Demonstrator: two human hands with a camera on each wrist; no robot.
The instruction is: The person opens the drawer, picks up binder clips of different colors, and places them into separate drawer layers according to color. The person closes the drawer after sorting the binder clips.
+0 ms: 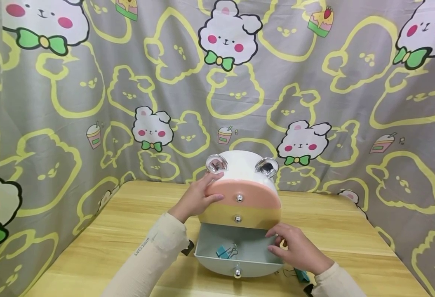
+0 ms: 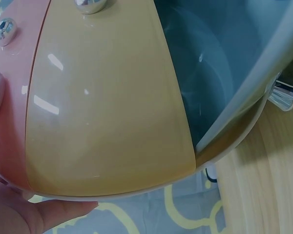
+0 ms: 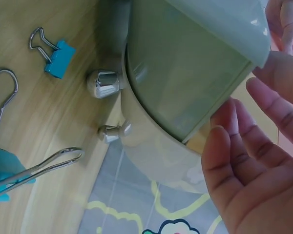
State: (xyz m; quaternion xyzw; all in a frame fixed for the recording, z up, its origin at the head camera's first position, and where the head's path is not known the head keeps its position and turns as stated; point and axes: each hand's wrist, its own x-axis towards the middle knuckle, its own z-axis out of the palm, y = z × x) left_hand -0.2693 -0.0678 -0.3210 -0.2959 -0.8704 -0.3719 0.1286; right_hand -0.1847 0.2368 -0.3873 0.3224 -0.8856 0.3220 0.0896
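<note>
A frog-shaped desktop drawer box (image 1: 243,165) with a white top stands on the table. Its pink (image 1: 252,192) and yellow (image 1: 256,216) drawers are closed, while the pale green bottom drawer (image 1: 259,270) is pulled out. Inside that lies a teal binder clip (image 1: 223,251) with wire handles. My left hand (image 1: 198,198) grips the box's upper left side, thumb across the pink front. At the bottom drawer's right rim is my right hand (image 1: 295,246), fingers loosely bent, one fingertip by the drawer corner; I see nothing held in it.
On the wooden table (image 1: 139,231), a small teal binder clip (image 3: 60,59) and a larger one (image 3: 7,168) lie beside the box. Silver feet (image 3: 105,84) support the box. A patterned curtain (image 1: 187,95) hangs behind and at both sides.
</note>
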